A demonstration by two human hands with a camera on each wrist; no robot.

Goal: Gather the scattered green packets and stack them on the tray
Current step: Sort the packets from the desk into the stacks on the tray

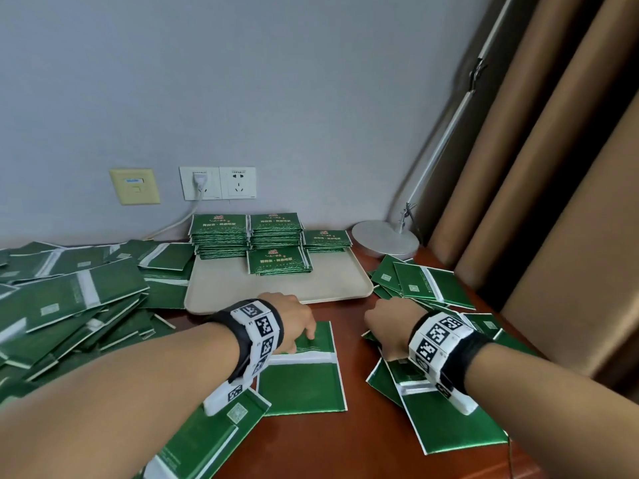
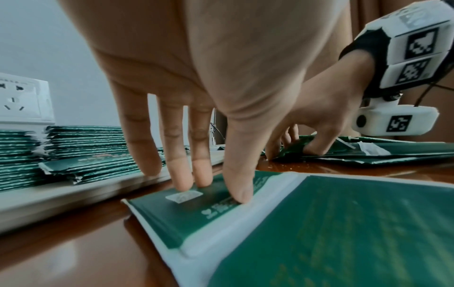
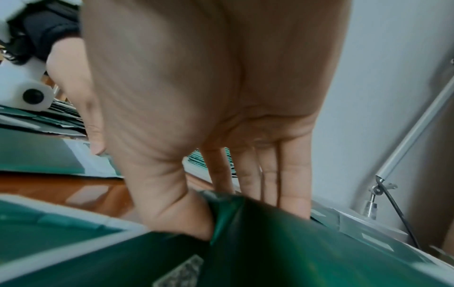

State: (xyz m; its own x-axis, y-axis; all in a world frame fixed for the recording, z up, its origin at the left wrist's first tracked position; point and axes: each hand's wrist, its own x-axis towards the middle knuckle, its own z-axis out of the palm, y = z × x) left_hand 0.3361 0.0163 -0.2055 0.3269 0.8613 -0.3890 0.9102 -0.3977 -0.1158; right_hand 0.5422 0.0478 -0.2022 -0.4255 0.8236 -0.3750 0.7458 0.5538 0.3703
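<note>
Green foil packets are stacked in several piles (image 1: 221, 236) at the back of a beige tray (image 1: 276, 288). My left hand (image 1: 304, 335) lies with straight fingers and thumb pressing on a face-down packet (image 1: 304, 382) just in front of the tray. The left wrist view shows the fingertips (image 2: 186, 184) flat on that packet (image 2: 319, 223), with the tray rim (image 2: 73, 196) beyond. My right hand (image 1: 383, 326) pinches the lifted edge of a packet (image 1: 446, 423) in the right-hand heap. In the right wrist view that packet (image 3: 270, 252) bends between thumb and fingers of the right hand (image 3: 233, 205).
A big heap of loose packets (image 1: 69, 299) covers the table left of the tray; a smaller heap (image 1: 425, 281) lies to its right. A lamp base (image 1: 385, 238) stands at the back right, beside brown curtains (image 1: 553, 167). Wall sockets (image 1: 218, 183) sit behind the tray.
</note>
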